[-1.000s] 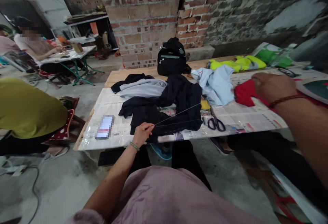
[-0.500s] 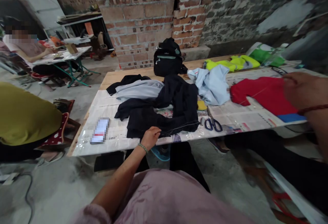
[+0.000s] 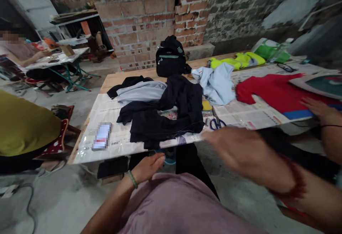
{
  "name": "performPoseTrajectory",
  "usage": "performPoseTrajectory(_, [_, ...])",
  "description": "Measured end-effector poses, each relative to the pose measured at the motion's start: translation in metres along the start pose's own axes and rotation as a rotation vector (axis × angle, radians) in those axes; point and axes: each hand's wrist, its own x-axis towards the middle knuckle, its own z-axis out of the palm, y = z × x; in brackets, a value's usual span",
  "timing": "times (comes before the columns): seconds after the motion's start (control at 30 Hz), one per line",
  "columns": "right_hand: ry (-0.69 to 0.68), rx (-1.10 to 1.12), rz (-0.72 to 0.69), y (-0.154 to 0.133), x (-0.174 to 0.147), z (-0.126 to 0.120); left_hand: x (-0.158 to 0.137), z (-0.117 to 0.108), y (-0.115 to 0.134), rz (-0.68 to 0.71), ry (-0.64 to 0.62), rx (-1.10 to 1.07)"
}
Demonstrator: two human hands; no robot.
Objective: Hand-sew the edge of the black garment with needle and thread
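A black backpack (image 3: 171, 62) stood on the table (image 3: 113, 78) before a brick wall (image 3: 144, 20). A phone (image 3: 102, 136) lay near the left front corner. Toward the back right were a neon-yellow cloth (image 3: 237, 61) and a clear bottle (image 3: 283, 51).

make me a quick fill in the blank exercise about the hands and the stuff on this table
1. The left hand has a ____ bracelet at its wrist.
2. The wristband behind the right hand is ____.
3. The tool with looped handles, just right of the dark cloth, is a pair of ____.
4. Much of the table is covered with printed sheets of ____.

Missing words: green; red; scissors; newspaper
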Motion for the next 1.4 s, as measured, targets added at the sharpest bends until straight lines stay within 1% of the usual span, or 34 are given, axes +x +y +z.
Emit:
performPoseTrajectory(0.03, [-0.120, 0.089, -0.102, -0.011, -0.006, 0.014, -0.006, 0.004, 0.001, -0.001, 0.000, -0.035])
performPoseTrajectory(0.07, [-0.230, 0.171, -0.116, -0.020, -0.013, 0.031, -0.012, 0.007, 0.002, -0.009, -0.006, -0.075])
performPoseTrajectory(0.1, [-0.292, 0.258, -0.046, -0.027, -0.020, 0.048, -0.016, 0.010, 0.002, -0.026, -0.045, -0.127])
performPoseTrajectory(0.13, [-0.346, 0.363, 0.062, -0.031, -0.027, 0.066, -0.020, 0.013, 0.002, -0.048, -0.109, -0.194])
performPoseTrajectory(0.2, [-0.412, 0.625, 0.413, -0.033, -0.039, 0.100, -0.024, 0.019, 0.002, -0.079, -0.212, -0.343])
performPoseTrajectory(0.23, [-0.425, 0.797, 0.626, -0.033, -0.044, 0.115, -0.025, 0.023, 0.001, -0.080, -0.212, -0.406])
performPoseTrajectory(0.27, [-0.437, 0.980, 0.824, -0.032, -0.048, 0.128, -0.024, 0.026, 0.000, -0.075, -0.177, -0.442])
performPoseTrajectory(0.3, [-0.424, 1.147, 0.979, -0.030, -0.051, 0.138, -0.023, 0.030, -0.001, -0.065, -0.123, -0.450])
performPoseTrajectory(0.33, [-0.382, 1.287, 1.099, -0.029, -0.054, 0.145, -0.021, 0.034, -0.002, -0.049, -0.070, -0.437])
performPoseTrajectory(0.37, [-0.331, 1.395, 1.181, -0.028, -0.055, 0.150, -0.019, 0.038, -0.003, -0.030, -0.031, -0.418])
performPoseTrajectory(0.43, [-0.212, 1.500, 1.257, -0.026, -0.057, 0.155, -0.013, 0.043, -0.004, 0.001, 0.014, -0.393])
performPoseTrajectory(0.5, [-0.127, 1.500, 1.277, -0.026, -0.057, 0.158, -0.008, 0.047, -0.003, 0.001, 0.037, -0.383])
performPoseTrajectory(0.6, [-0.028, 1.428, 1.278, -0.028, -0.057, 0.162, -0.003, 0.051, 0.001, -0.059, 0.055, -0.358])
performPoseTrajectory(0.67, [0.008, 1.400, 1.281, -0.032, -0.058, 0.166, -0.002, 0.053, 0.004, -0.087, 0.054, -0.353])
performPoseTrajectory(0.73, [0.016, 1.399, 1.263, -0.035, -0.059, 0.172, 0.000, 0.055, 0.004, -0.078, 0.059, -0.366])
performPoseTrajectory(0.83, [-0.014, 1.354, 1.166, -0.036, -0.060, 0.180, 0.004, 0.056, 0.001, -0.051, 0.098, -0.415])
performPoseTrajectory(1.0, [-0.174, 1.098, 0.969, -0.025, -0.057, 0.191, 0.006, 0.048, -0.008, -0.102, 0.154, -0.449])
performPoseTrajectory(1.07, [-0.240, 1.033, 0.920, -0.019, -0.054, 0.195, 0.007, 0.043, -0.014, -0.100, 0.169, -0.427])
performPoseTrajectory(1.13, [-0.282, 0.995, 0.910, -0.013, -0.051, 0.201, 0.012, 0.035, -0.024, -0.078, 0.204, -0.365])
performPoseTrajectory(1.2, [-0.272, 0.937, 0.902, -0.008, -0.046, 0.210, 0.021, 0.023, -0.037, -0.035, 0.298, -0.260])
performPoseTrajectory(1.23, [-0.250, 0.899, 0.884, -0.005, -0.042, 0.215, 0.027, 0.015, -0.045, -0.004, 0.390, -0.195])
performPoseTrajectory(1.27, [-0.219, 0.855, 0.852, -0.002, -0.038, 0.221, 0.033, 0.006, -0.052, 0.039, 0.509, -0.124])
performPoseTrajectory(1.3, [-0.185, 0.807, 0.802, 0.000, -0.033, 0.228, 0.040, -0.003, -0.058, 0.089, 0.636, -0.039])
performPoseTrajectory(1.33, [-0.150, 0.758, 0.742, 0.002, -0.028, 0.234, 0.047, -0.013, -0.063, 0.140, 0.729, 0.057])
performPoseTrajectory(1.37, [-0.117, 0.709, 0.679, 0.004, -0.022, 0.241, 0.054, -0.022, -0.066, 0.177, 0.801, 0.145])
performPoseTrajectory(1.4, [-0.088, 0.661, 0.623, 0.006, -0.017, 0.248, 0.060, -0.030, -0.068, 0.208, 0.840, 0.207])
